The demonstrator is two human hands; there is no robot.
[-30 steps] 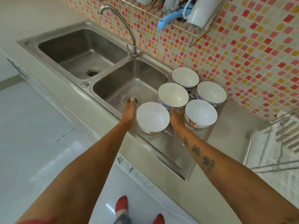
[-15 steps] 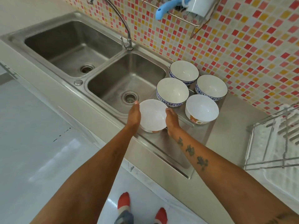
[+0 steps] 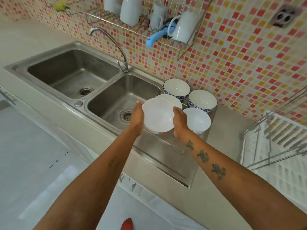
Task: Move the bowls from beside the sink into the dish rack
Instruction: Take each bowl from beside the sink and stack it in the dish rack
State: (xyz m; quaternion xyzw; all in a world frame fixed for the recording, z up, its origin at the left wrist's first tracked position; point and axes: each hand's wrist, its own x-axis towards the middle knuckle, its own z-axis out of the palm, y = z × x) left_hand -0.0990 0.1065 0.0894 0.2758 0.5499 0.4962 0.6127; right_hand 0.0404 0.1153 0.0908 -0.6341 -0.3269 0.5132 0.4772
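A white bowl hangs above the steel drainboard, tilted toward me. My left hand presses its left side and my right hand its right side. Behind it a second bowl is mostly hidden. A plain white bowl sits just right of my right hand. Two blue-patterned bowls stand against the tiled wall, one at the back and one further right. The white dish rack with wire rails stands at the right edge of the counter.
A double sink with a curved tap lies to the left. A wall-mounted wire shelf above holds mugs and a blue-handled tool. A wall socket is at the top right.
Both hands closed on the nearest white bowl and lifted it off the drainboard, up and slightly right. The camera tilted up, bringing the wall shelf into view.
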